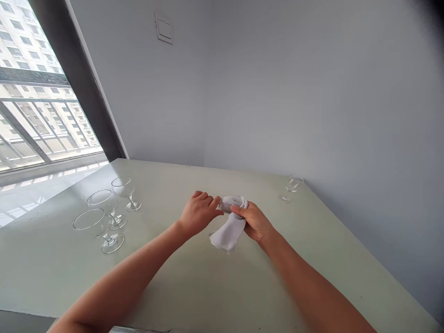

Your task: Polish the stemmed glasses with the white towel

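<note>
In front of me, above the middle of the table, my left hand (200, 212) is closed on one end of a glass (223, 204). Its fingers hide that end, so whether they grip stem or foot is unclear. White cloth (228, 235) covers much of the bowl and hangs below it. My right hand (255, 221) pinches the cloth against the glass, thumb on the near side and fingers wrapped around the far side. Part of the cloth seems to be tucked into the bowl.
On the left of the pale table (194, 286) stand three stemmed glasses: a near one (110, 243), a middle one (118, 221) and a far one (132, 205). Another stemmed glass (292, 186) stands near the right edge. Grey walls (263, 92) rise behind; a window (41, 106) is left.
</note>
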`<state>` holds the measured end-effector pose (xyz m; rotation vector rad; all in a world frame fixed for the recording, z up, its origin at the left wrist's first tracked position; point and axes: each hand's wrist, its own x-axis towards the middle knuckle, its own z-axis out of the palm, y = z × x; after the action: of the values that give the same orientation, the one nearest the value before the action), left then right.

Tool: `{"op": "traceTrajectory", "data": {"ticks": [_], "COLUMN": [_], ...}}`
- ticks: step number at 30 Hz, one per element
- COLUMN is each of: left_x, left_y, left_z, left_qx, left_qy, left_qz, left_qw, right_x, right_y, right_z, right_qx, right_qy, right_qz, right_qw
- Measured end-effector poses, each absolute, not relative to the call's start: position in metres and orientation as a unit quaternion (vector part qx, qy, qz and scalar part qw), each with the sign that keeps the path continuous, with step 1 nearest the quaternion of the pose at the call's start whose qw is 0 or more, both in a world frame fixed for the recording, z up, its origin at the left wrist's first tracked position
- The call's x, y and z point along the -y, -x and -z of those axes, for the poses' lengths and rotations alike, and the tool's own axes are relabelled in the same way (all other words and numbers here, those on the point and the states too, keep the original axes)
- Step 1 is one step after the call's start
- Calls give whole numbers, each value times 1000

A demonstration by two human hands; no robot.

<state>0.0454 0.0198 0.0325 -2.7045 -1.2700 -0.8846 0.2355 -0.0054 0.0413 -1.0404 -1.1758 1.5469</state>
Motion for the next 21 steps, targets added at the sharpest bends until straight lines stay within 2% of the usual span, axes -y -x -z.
{"op": "traceTrajectory", "data": {"ticks": [1,3,8,11,15,21], "left_x": [-21,-22,-20,-18,-22,-33], "left_y": [-44,-39,-31,-35,-35,-29], "left_z": [-33,-37,-45,-42,-33,-14], "left_qx": [405,409,328,257,274,411], "left_qy": [872,872,811,757,725,665], "left_qz": [275,262,184,167,155,215], "left_qw": [12,-61,-447,-577,-613,-585], "right_x": [7,11,19,19,14,9], "right_y": [-236,-241,-261,-269,-289,-299], "right_z": [-43,-50,-74,-81,-88,-98], "right_qx": [497,582,754,803,826,769], "right_qy": [414,405,395,394,412,517], "right_qz": [-623,-594,-477,-410,-324,-119], "right_qw": [439,380,219,180,206,358]}}
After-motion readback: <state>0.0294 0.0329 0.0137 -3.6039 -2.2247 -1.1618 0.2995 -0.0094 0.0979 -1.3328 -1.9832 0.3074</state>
